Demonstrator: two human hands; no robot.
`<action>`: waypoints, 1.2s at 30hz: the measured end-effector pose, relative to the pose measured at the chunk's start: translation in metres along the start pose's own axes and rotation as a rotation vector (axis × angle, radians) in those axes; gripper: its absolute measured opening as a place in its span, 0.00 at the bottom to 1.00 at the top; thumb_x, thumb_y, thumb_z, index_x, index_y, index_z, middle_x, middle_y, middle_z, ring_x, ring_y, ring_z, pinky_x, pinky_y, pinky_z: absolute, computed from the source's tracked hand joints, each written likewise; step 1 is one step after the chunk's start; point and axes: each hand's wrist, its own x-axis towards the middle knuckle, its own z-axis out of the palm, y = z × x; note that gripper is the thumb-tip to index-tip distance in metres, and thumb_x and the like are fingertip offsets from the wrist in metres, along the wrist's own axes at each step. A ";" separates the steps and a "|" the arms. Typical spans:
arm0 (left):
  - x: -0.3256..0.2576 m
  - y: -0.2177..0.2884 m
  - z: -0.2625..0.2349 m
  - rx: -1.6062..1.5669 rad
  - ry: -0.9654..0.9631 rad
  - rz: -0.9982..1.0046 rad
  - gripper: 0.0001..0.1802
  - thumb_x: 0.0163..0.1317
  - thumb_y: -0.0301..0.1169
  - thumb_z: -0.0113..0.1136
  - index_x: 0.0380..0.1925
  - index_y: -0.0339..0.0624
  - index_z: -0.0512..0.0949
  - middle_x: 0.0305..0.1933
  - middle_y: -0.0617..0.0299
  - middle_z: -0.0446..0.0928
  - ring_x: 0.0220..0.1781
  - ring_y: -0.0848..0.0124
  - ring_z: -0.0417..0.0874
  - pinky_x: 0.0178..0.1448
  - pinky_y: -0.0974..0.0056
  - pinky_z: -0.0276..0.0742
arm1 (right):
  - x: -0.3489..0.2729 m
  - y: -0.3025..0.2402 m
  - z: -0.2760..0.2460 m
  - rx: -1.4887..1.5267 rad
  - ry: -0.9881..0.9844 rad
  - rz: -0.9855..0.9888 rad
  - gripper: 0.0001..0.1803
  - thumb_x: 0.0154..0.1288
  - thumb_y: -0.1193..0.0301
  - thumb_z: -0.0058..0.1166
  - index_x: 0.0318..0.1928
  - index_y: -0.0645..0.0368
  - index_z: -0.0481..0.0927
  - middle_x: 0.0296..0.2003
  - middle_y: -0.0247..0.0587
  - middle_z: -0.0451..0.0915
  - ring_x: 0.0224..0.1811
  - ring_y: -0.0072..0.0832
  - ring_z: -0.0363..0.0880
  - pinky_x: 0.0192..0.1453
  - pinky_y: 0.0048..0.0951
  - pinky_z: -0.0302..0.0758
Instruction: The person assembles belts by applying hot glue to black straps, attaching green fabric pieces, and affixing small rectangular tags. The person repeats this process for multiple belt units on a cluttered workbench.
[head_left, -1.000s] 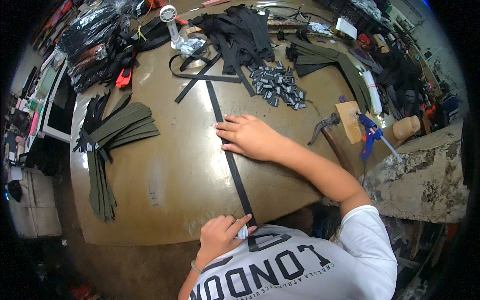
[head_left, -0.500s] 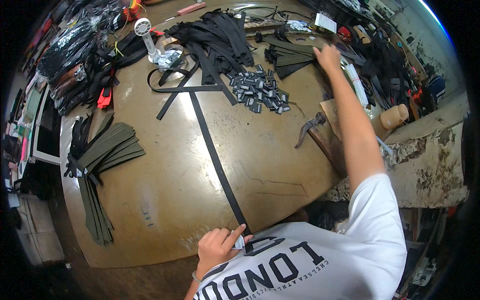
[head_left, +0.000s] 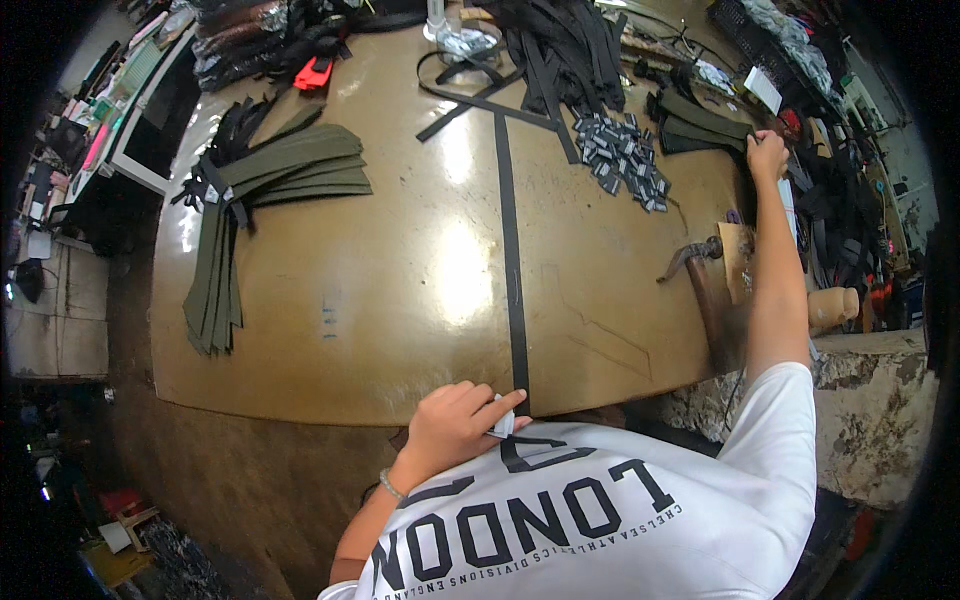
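Observation:
My left hand (head_left: 455, 425) is closed at the table's near edge. It pinches the near end of a long black webbing strap (head_left: 511, 260) together with a small white piece (head_left: 503, 416). The strap runs flat and straight away from me up the table. My right arm is stretched to the far right, where my right hand (head_left: 767, 157) has its fingers closed on the end of an olive strip in a fanned bundle of olive strips (head_left: 705, 122). How many strips it grips cannot be made out.
Small dark labels (head_left: 622, 160) lie heaped left of the olive bundle. Behind them is a pile of black straps (head_left: 565, 55). A hammer (head_left: 700, 262) rests near the right edge. More olive strips (head_left: 290, 165) lie at the left, and a tan cone (head_left: 833, 307) is beyond the right edge.
The whole view has shifted, with the table now higher in the picture. My right hand stays at the olive bundle's end; my left hand still holds the black strap.

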 end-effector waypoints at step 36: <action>0.008 0.006 -0.004 -0.029 -0.087 -0.033 0.17 0.53 0.43 0.73 0.42 0.50 0.86 0.23 0.67 0.70 0.24 0.70 0.74 0.27 0.64 0.69 | -0.396 -0.155 -0.202 1.051 -0.468 -0.671 0.12 0.65 0.72 0.60 0.48 0.55 0.83 0.43 0.37 0.77 0.46 0.35 0.75 0.54 0.36 0.65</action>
